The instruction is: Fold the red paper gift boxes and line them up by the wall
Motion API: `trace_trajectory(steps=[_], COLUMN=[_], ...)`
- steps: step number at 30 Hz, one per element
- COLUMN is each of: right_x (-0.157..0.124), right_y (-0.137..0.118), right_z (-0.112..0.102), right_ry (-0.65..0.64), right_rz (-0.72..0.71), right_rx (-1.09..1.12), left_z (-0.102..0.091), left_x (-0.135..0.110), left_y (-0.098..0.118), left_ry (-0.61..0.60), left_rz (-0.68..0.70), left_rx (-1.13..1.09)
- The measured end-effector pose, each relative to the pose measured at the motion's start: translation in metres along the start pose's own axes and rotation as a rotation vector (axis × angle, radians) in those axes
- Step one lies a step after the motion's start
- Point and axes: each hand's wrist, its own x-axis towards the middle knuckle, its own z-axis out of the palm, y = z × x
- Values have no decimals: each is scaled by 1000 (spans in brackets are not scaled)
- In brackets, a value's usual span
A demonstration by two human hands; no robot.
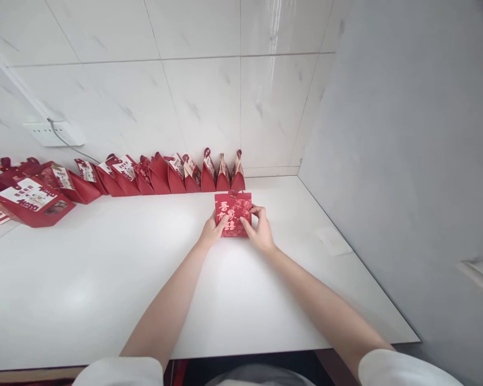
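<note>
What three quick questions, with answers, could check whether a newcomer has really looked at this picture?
1. True or false: the left hand and the right hand both touch the red packet with pale writing.
2. What colour are the sleeves? A black; B white; C green.
3. Fill in: as seen here, the red packet is in front of the ____ end of the row of red boxes.

Key: 1 true; 2 B; 3 right.

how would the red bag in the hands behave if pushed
The red bag probably feels fairly stiff: its front looks flat and straight-edged. It seems light, looking like folded card, though the left hand and right hand might dent its sides if they press hard.
</note>
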Motion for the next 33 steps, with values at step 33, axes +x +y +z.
trace_trajectory(steps=[33], right_x=[93], right_y=[-112], right_z=[-50], right_ry=[-381], right_rz=[-39], right_rx=[350], left_z=[-3], left_x=[-23], left_y=[27], left_ry=[165], left_rz=[238], left_rx=[89])
